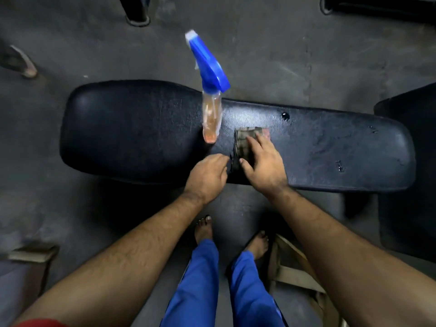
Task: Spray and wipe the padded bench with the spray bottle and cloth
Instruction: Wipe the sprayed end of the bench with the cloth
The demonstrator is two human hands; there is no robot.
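Hidden: the cloth (245, 143) mostly lies under the right hand (264, 161); its near edge is lost in shadow.
Cut off: the black pad (408, 161) at right runs out of frame.
Bottle: spray bottle (211, 114) stands upright on the padded bench (118, 128), clear body, faint orange liquid, level unclear.
Right hand: fingers spread flat, pressing the cloth onto the bench.
Left hand (207, 173): fingers curled at the cloth's near-left edge; whether it is gripping, cannot tell.

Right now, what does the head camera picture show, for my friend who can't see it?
Two bare hands work a folded cloth on a black padded bench: the right hand presses it flat, the left hand is at its edge. A spray bottle with a blue top stands on the bench beside them.
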